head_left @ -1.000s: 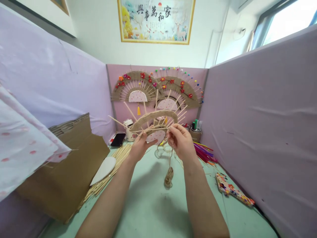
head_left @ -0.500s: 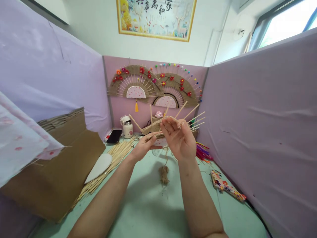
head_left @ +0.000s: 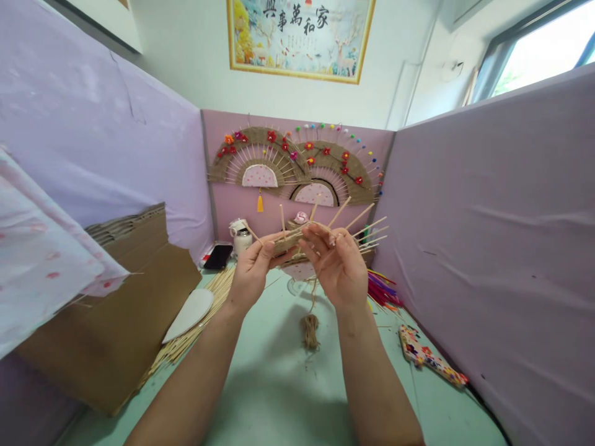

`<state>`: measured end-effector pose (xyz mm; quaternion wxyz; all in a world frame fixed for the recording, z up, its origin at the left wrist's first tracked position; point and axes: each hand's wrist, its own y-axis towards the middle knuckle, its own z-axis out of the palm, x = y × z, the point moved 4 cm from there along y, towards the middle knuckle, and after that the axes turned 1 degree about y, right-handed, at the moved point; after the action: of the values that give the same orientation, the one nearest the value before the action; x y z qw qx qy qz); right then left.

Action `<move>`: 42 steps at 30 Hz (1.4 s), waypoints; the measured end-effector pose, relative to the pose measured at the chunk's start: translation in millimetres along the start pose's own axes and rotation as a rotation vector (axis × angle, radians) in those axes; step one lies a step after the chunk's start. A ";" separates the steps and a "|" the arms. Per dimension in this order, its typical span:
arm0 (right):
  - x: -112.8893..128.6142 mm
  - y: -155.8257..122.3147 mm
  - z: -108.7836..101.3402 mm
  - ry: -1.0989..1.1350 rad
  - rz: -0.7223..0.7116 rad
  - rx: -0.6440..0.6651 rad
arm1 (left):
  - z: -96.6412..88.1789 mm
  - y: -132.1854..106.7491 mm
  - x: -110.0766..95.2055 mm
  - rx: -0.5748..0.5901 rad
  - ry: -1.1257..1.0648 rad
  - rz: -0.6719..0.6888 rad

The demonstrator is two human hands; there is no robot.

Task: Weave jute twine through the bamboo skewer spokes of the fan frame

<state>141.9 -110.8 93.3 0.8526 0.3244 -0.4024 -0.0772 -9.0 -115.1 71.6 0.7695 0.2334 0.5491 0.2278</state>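
Note:
I hold a half-made fan of thin wooden sticks and woven twine up over the green table, tilted nearly flat. My left hand grips its left side, fingers closed round the twine band. My right hand pinches the fan's right part where the sticks fan out. A strand of twine hangs from the fan down to a small twine bundle lying on the table between my forearms.
Cardboard sheets and a heap of bamboo sticks with a white half-round card lie at left. Two finished fans hang on the back wall. A phone, a small jar, coloured sticks and a patterned glue gun lie around.
The fan has tipped from upright, facing me, to nearly flat. My left hand rose and closed on its left side; my right hand shifted along the sticks.

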 end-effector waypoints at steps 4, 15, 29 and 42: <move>8.8 -8.4 0.5 -0.115 0.010 -0.063 | -1.3 0.2 3.2 -0.117 0.037 -0.013; 43.6 -12.7 57.9 -0.421 -0.038 0.157 | 20.8 -12.8 -3.3 -0.112 0.044 -0.046; 42.9 -13.0 10.7 -0.953 -0.391 -0.378 | 5.1 -4.1 1.3 -0.139 -0.024 -0.032; 34.1 -1.3 -30.8 -0.844 -0.288 -0.380 | 10.0 -7.0 -8.7 -0.052 0.064 -0.131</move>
<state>187.4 -110.1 99.8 0.6398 0.1559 -0.6430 -0.3912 -1.4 -127.0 76.6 0.7705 0.1696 0.5815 0.1986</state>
